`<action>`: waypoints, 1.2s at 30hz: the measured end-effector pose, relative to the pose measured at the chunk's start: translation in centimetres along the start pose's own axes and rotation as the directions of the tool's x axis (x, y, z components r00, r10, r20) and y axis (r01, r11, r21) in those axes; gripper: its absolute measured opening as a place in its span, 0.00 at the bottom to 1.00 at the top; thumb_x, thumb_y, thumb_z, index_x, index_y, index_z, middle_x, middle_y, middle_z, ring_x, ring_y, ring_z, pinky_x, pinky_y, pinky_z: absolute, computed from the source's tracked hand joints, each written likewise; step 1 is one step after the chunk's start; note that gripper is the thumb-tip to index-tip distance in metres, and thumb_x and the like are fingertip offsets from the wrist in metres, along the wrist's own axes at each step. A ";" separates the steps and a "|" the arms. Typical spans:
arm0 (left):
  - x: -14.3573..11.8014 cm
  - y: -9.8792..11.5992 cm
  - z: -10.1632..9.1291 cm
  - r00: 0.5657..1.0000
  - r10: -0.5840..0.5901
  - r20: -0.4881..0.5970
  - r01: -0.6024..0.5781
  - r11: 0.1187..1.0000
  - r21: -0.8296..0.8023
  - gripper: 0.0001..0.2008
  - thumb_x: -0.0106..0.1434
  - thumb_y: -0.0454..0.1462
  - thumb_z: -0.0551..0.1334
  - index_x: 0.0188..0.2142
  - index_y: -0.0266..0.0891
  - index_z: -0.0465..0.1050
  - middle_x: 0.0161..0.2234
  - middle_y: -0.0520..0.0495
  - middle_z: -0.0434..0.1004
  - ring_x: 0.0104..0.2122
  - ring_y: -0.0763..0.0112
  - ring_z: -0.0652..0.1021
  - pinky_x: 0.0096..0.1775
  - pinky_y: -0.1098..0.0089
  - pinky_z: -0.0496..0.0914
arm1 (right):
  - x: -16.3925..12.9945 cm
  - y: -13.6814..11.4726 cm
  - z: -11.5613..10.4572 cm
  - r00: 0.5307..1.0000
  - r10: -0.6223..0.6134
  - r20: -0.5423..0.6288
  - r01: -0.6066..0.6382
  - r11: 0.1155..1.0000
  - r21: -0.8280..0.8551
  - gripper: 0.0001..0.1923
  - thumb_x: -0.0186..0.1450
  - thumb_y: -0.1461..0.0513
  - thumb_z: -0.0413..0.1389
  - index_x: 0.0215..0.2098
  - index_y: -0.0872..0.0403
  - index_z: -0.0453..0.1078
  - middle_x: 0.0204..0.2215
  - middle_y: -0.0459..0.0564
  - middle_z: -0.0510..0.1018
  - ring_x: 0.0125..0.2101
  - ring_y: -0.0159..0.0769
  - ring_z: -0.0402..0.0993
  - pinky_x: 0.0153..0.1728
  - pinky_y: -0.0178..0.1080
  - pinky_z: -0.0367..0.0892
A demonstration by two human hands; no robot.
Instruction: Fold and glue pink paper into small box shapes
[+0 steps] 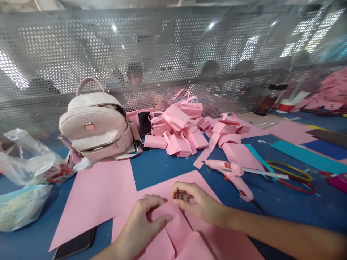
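Observation:
A partly folded piece of pink paper (pixel 179 225) lies in front of me on a larger flat pink sheet (pixel 197 180). My left hand (pixel 148 216) grips its left side, thumb over the front and fingers behind. At the upper right edge of the same piece is my right hand (pixel 199 202), its fingers curled in and the thumb close to the edge; its fingertips are partly hidden. Right of my hands a pink hot glue gun (pixel 233 173) lies on its side with a clear glue stick in its back.
A pale backpack (pixel 94 126) stands against the perforated metal screen (pixel 162 43). Beside it are piled pink paper bags (pixel 176 122). Left are plastic bags (pixel 24 206) and a phone (pixel 77 243) partly under a pink sheet (pixel 100 191). Teal strips (pixel 306 155) lie right. People sit behind the screen.

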State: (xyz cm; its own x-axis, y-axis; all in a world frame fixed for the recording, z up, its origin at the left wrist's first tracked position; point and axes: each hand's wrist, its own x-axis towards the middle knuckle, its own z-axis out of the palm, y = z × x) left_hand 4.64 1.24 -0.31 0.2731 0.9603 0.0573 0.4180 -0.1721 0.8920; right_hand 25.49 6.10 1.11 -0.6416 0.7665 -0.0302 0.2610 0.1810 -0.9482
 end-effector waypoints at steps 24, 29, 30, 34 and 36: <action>0.3 -0.2 -0.8 1.000 -0.005 -0.018 0.002 0.978 -0.208 0.05 0.61 0.33 0.65 0.37 0.42 0.79 0.39 0.47 0.81 0.46 0.62 0.79 0.49 0.69 0.72 | 0.0 0.9 -0.4 0.996 -0.082 -0.042 0.087 0.985 0.151 0.08 0.64 0.65 0.61 0.42 0.52 0.69 0.33 0.43 0.75 0.33 0.31 0.70 0.36 0.35 0.64; 0.3 -0.4 -0.5 1.000 0.017 -0.016 -0.021 0.964 -0.266 0.05 0.60 0.33 0.67 0.35 0.42 0.82 0.38 0.45 0.82 0.45 0.61 0.80 0.47 0.70 0.73 | -0.1 0.9 -0.5 0.993 -0.098 -0.062 0.106 0.984 0.145 0.09 0.63 0.63 0.65 0.40 0.52 0.72 0.35 0.44 0.78 0.32 0.31 0.71 0.36 0.34 0.65; 0.3 -0.5 -0.5 1.000 0.015 -0.025 -0.022 0.962 -0.272 0.05 0.59 0.33 0.67 0.35 0.42 0.82 0.39 0.45 0.82 0.46 0.61 0.80 0.47 0.70 0.74 | -0.2 0.9 -0.5 0.992 -0.105 -0.075 0.114 0.985 0.130 0.08 0.63 0.62 0.66 0.38 0.53 0.72 0.34 0.44 0.78 0.32 0.31 0.71 0.35 0.34 0.65; 0.3 -0.7 -0.5 0.998 0.018 -0.054 -0.033 0.959 -0.282 0.05 0.59 0.33 0.68 0.33 0.42 0.83 0.38 0.44 0.82 0.46 0.61 0.80 0.46 0.70 0.74 | -0.5 1.0 -0.5 0.981 -0.163 -0.109 0.169 0.985 0.043 0.07 0.63 0.59 0.66 0.33 0.53 0.77 0.31 0.45 0.79 0.30 0.31 0.71 0.33 0.34 0.64; 0.3 -0.8 -0.5 0.998 0.027 -0.064 -0.044 0.955 -0.295 0.05 0.58 0.32 0.68 0.32 0.42 0.83 0.38 0.44 0.82 0.45 0.62 0.80 0.46 0.70 0.74 | -0.5 1.0 -0.4 0.975 -0.189 -0.117 0.192 0.981 0.018 0.07 0.64 0.58 0.66 0.32 0.53 0.78 0.30 0.46 0.78 0.30 0.32 0.71 0.32 0.34 0.65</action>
State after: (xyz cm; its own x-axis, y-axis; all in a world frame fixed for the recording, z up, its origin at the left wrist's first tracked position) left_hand 3.97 1.77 -0.78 0.2285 0.9674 0.1095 0.1318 -0.1422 0.9810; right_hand 26.41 6.15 0.31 -0.5901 0.7855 0.1865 0.1200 0.3137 -0.9419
